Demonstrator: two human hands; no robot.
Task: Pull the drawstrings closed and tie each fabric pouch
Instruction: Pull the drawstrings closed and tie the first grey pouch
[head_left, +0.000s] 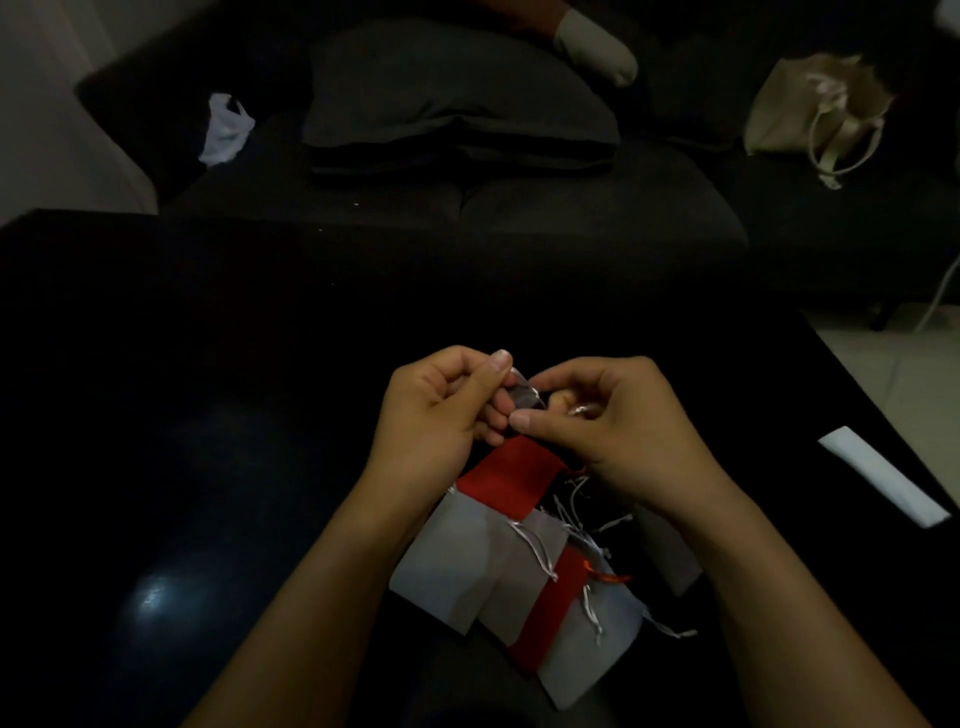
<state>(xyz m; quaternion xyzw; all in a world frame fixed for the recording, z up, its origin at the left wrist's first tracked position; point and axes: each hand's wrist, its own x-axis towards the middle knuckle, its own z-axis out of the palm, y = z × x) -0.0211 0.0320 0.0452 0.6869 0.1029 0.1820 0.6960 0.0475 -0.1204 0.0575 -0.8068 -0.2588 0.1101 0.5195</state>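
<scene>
Pinched between the thumb and fingers of your left hand (436, 410) is a small translucent grey pouch (519, 392), held up above the counter (208, 415). Your right hand (613, 415) meets it from the other side, its grip pressed together on the pouch's thin pale drawstring (579, 410), thumb tip just beside the left fingers. Both hands are nearly touching at the pouch, which is mostly hidden between them.

Directly below your hands, a loose heap of flat pouches lies on the dark, glossy counter. A red pouch (511, 480) sits at the heap's far end, just under your knuckles. Grey pouches (452, 566) overlap nearer to you, with a second red pouch (545, 608) tucked between them. White drawstrings (571, 509) trail loose across the heap.

A white strip of paper (883, 475) lies on the counter's right edge, well apart from the pouches. Beyond the counter stands a dark sofa (571, 208) with a grey cushion (457, 98), a cream tote bag (810, 114) and a white plastic bag (226, 127).
</scene>
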